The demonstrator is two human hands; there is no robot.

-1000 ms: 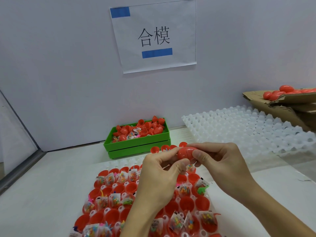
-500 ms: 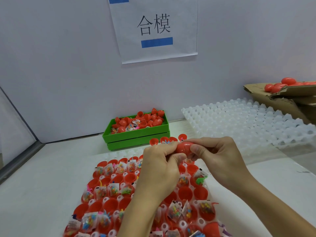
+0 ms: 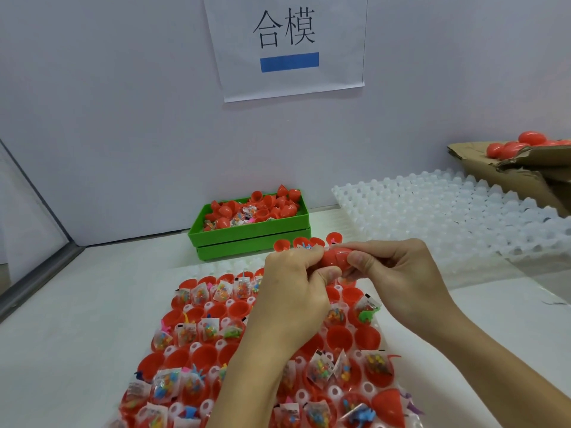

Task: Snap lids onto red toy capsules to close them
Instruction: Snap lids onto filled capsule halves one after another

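Both hands hold one red toy capsule (image 3: 335,257) lying sideways above the far end of the tray. My left hand (image 3: 293,291) pinches its left end, and my right hand (image 3: 392,273) grips the right end with thumb and curled fingers. Under them lies a white tray (image 3: 335,392) full of open red capsule halves (image 3: 339,336), several holding small bagged toys (image 3: 166,385). A loose red lid (image 3: 387,407) lies on the tray's near right corner. Whether the held capsule is fully snapped together is hidden by my fingers.
A green bin (image 3: 250,234) of red lids and toy bags stands at the back by the wall. An empty white cell tray (image 3: 448,217) lies to the right, with a cardboard box (image 3: 509,171) of closed red capsules (image 3: 531,139) behind it. A paper sign (image 3: 287,41) hangs on the wall.
The view has tilted down, showing more of the tray's near end. Both hands stay together on the capsule, and my left fingers have closed further over its left end.
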